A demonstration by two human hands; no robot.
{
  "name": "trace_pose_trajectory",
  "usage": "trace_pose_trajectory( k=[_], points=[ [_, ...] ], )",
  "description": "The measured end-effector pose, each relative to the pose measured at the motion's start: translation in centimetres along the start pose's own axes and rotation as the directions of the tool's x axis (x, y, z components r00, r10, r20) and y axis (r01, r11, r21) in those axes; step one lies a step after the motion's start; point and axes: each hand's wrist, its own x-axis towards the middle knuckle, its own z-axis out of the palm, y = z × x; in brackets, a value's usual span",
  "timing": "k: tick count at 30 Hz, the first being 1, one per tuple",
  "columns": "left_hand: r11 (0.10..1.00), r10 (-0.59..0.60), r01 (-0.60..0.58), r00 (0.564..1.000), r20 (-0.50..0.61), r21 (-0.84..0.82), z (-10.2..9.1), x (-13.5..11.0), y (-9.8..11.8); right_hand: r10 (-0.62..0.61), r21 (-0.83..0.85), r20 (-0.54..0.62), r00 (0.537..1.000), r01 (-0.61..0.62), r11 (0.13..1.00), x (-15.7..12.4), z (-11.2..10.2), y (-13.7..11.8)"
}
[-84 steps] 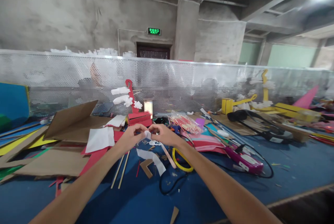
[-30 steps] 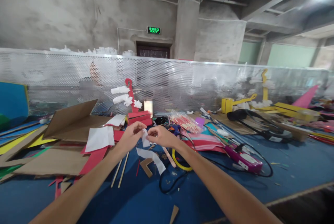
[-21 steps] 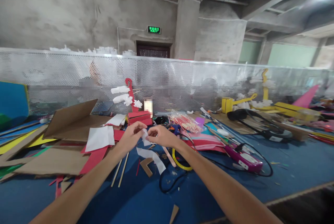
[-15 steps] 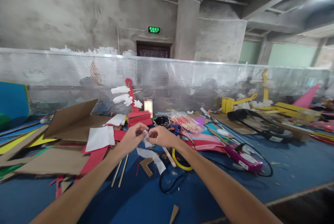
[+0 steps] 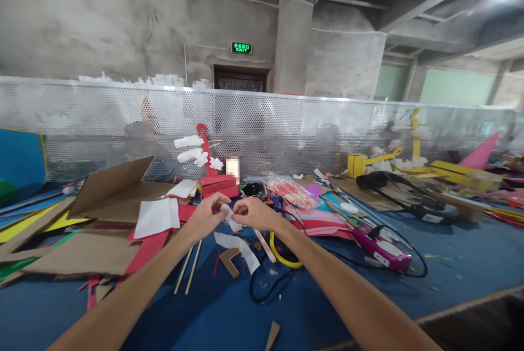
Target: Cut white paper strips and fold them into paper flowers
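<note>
Our blue table (image 5: 450,263) spreads out below us, with a folded cardboard sheet (image 5: 110,187) at ten o'clock from our hands. Our left hand (image 5: 204,219) and right hand (image 5: 257,214) meet above the table's middle. Each pinches one end of a small white paper scrap (image 5: 230,219) between thumb and fingertips. A yellow ring (image 5: 282,255) lies on the table at five o'clock of the scrap.

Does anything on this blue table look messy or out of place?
Cardboard offcuts, a white paper strip and wooden sticks lie scattered across the blue table. A black cable loops loose below the left hand and right hand, both pinching a paper scrap.
</note>
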Motion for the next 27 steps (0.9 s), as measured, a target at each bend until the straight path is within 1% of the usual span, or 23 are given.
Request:
trace_pose_trajectory(
  k=[5, 10, 14, 18, 22, 27],
  points=[
    [0.998, 0.013, -0.016, 0.999, 0.043, 0.066, -0.1, -0.1, -0.1, 0.01, -0.001, 0.013, 1.0, -0.01, 1.0, 0.0, 0.0, 0.4],
    [0.994, 0.008, -0.011, 1.0, 0.028, 0.111, -0.4, -0.2, 0.4, 0.029, -0.023, 0.008, 1.0, -0.029, 0.999, 0.0, -0.1, 0.5],
    [0.991, 0.009, -0.012, 1.0, 0.028, 0.134, -0.5, -0.3, 0.7, 0.012, -0.056, -0.003, 1.0, -0.012, 0.998, -0.1, -0.2, 0.3],
    [0.987, 0.04, -0.051, 0.997, 0.071, 0.154, -0.5, -0.4, 1.0, 0.007, -0.073, 0.019, 1.0, -0.006, 0.997, -0.1, -0.2, 0.4],
    [0.974, 0.043, -0.067, 0.993, 0.112, 0.214, -0.5, -0.5, 1.1, -0.009, -0.11, 0.034, 0.999, 0.013, 0.994, -0.1, -0.1, 0.6],
    [0.963, 0.04, -0.07, 0.992, 0.121, 0.26, -0.6, -0.6, 0.9, -0.02, -0.15, 0.005, 1.0, 0.02, 0.988, -0.1, -0.1, 0.8]
  ],
)
